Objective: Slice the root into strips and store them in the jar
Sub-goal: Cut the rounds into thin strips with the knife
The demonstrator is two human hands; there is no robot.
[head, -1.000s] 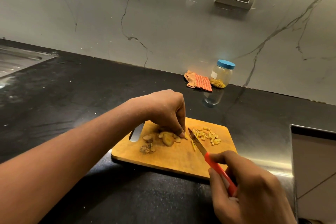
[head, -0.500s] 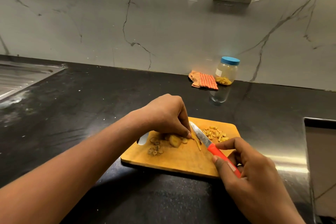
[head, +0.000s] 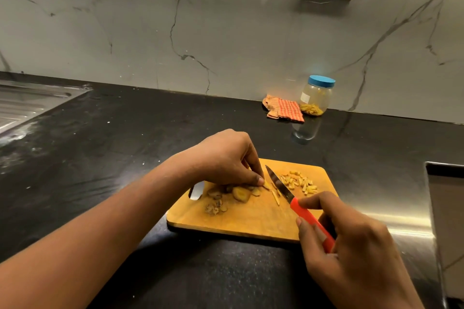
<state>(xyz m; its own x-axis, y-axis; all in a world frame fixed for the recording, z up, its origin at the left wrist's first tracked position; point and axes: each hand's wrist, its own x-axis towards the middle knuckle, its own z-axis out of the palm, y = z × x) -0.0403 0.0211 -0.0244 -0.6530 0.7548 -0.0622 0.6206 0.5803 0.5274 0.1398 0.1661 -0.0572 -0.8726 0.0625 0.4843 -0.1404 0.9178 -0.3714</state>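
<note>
Two risks stand out. The left hand (head: 226, 158) pinches a small pale-yellow root slice (head: 266, 184) down onto the rectangular wooden chopping board (head: 251, 223). Its curled fingertips lie just beside the steel blade of the orange-handled knife (head: 281, 187). With so little root to hold, a slip of the piece or a cut set too close could nick a fingertip. The right hand (head: 351, 246) is curled round the smooth plastic handle, and if that grip twists, the narrow pointed blade could wander and leave uneven strips.

A sideways push could also spill the short yellow strips (head: 301, 183), heaped near the board's far right corner, onto the glossy black stone bench (head: 100, 158). Flat rounded slices (head: 241, 193) lie near the board's middle. Wrinkled brown peel scraps (head: 216, 208) sit toward its left, by the handle slot. Well beyond the board's far edge stands the clear rounded jar with a blue lid (head: 317, 95), closed, with some strips inside. It is just beside a crumpled orange checked cloth (head: 285, 109).
</note>
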